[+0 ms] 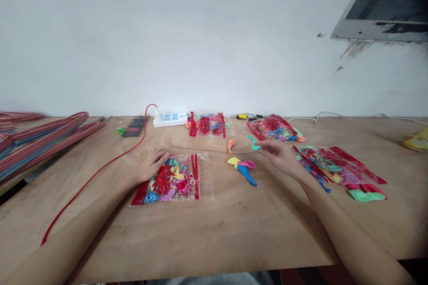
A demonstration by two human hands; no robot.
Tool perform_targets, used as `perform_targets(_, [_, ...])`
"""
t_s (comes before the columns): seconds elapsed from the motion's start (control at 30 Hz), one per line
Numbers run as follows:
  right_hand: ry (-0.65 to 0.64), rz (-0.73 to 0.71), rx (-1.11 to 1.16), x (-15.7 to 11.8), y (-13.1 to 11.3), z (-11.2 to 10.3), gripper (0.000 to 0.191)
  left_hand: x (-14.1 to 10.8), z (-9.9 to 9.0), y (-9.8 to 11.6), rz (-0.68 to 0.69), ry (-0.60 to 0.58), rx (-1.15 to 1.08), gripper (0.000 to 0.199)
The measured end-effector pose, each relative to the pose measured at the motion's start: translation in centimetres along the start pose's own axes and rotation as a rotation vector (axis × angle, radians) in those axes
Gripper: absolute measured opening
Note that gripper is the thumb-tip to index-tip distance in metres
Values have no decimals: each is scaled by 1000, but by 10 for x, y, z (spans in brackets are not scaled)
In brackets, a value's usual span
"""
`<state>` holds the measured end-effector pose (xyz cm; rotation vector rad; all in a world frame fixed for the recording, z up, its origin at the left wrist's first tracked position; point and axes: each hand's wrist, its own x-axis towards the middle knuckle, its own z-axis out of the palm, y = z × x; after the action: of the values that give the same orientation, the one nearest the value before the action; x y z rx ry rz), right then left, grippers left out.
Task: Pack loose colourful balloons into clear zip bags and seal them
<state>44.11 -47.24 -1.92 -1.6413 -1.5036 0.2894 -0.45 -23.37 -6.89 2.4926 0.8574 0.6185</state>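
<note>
My left hand point(152, 164) lies on the upper left part of a clear and red plastic bag point(196, 178) filled with colourful balloons, its fingers stretched out flat. Between the thumb and fingertips of my right hand point(277, 155) is a mint-green balloon point(253, 143), held just over the table. Below it, a yellow balloon point(233, 161), a pink balloon point(248, 164) and a blue balloon point(246, 175) lie together in a small heap. A single orange balloon point(230, 145) lies a little behind them.
More balloon bags lie at the back middle point(209, 124), back right point(274, 128) and right point(341, 164), some balloons sticking out. A white power strip point(170, 119) sits by the wall. A red cable point(100, 170) runs across the left of the wooden table point(207, 240). Bundled pink-and-blue strands point(47, 136) lie far left.
</note>
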Motion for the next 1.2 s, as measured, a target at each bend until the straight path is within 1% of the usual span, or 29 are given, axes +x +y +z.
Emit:
perform_targets(0.1, [-125,-44,-15,-5,-16,10,39,0,0,-1,1,4,-1,68])
perform_targets(0.2, [-219,-72,-5,-15,-30,28,33,0,1,-2,6,9,3,71])
perform_targets(0.23, [-234,-116,2,-19,-33,36,32,0,1,-1,4,13,7,72])
perform_targets(0.37, [-319,-378,-30,-32,-39,67,29,0,0,4,-1,26,18,72])
perform_targets(0.4, [-342,-418,-62,-34,-39,72,30,0,-1,5,-2,25,20,72])
perform_targets(0.47, [-356,-432,-147,-33,-40,73,31,-1,-2,7,-3,19,22,71])
perform_targets(0.53, [-341,-400,-235,-28,-37,65,32,-1,-2,7,-4,11,25,71])
perform_targets(0.67, [-316,-248,-452,-14,-20,33,29,0,-2,5,-5,17,35,72])
perform_targets(0.73, [-338,-172,-536,-9,-10,20,29,0,-2,6,0,18,33,72])
perform_targets(0.83, [-402,-88,-535,-5,0,8,36,0,-4,9,1,7,33,70])
perform_targets(0.9, [-398,-53,-518,-4,1,2,43,0,-5,10,-2,3,33,68])
perform_targets(0.97, [-325,-37,-524,-2,3,-5,44,0,-5,10,1,7,26,69])
perform_targets(1.07, [-197,-1,-513,1,10,-21,40,1,-4,8,6,-5,16,70])
perform_targets(1.2, [-107,114,-512,2,27,-49,35,1,-1,3,-5,-4,9,71])
